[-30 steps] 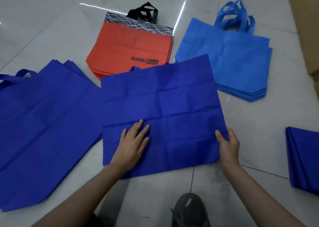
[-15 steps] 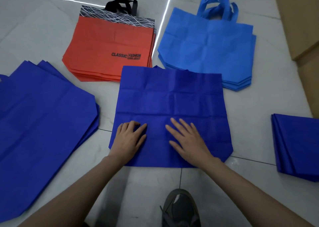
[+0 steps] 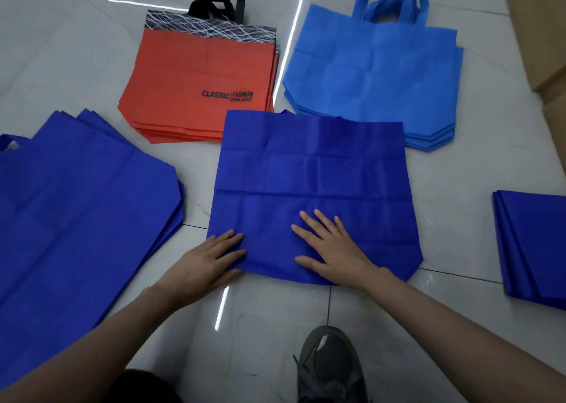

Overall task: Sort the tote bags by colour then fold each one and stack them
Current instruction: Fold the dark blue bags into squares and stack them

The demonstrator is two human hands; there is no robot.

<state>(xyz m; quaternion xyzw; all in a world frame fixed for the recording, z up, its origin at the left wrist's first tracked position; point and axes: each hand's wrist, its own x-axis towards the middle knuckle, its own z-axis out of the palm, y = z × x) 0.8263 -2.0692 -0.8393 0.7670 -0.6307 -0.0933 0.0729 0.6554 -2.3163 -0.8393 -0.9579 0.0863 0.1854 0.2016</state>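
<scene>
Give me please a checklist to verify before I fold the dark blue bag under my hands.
1. Bag lies flat: ok, only creases.
2. Left hand presses the near left corner: ok.
3. Right hand flat near the near edge: ok.
4. Handles tucked in: cannot tell, not in view.
5. Clear of other piles: not ok, the far edge overlaps the light blue pile.
6. Folded pile ready at the right: ok.

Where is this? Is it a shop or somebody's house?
Can't tell which. It's indoors, on a shiny tiled floor, with orange bags and light blue bags piled straight on it, and a tan box, maybe cardboard, at the right edge.
</scene>
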